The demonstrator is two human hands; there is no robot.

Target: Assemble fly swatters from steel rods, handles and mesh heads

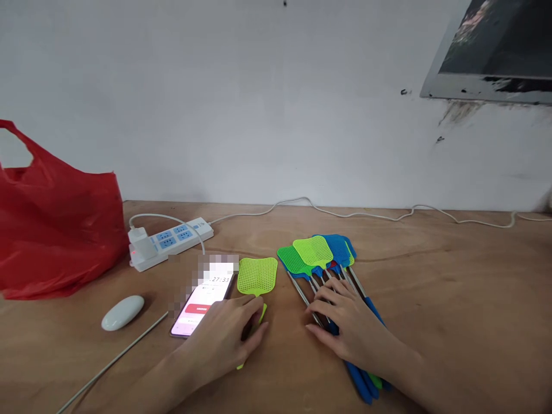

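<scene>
My left hand [228,330] is closed around the handle of a yellow-green fly swatter [257,276], whose square mesh head lies flat on the table, pointing away from me. To the right, my right hand [342,316] rests over the metal shafts of a fanned pile of fly swatters, fingers spread. A green fly swatter [295,260], a lime fly swatter [314,252] and a blue fly swatter [338,247] show their heads at the top of the pile. Their mostly blue handles [360,382] stick out below my right wrist. My palm hides part of the shafts.
Beside my left hand lies a lit phone [207,299]. Further left are a white mouse-shaped object [123,313], a power strip [172,241] with a plugged-in charger, and a red plastic bag [64,224]. A white cable [353,215] runs along the wall [259,103].
</scene>
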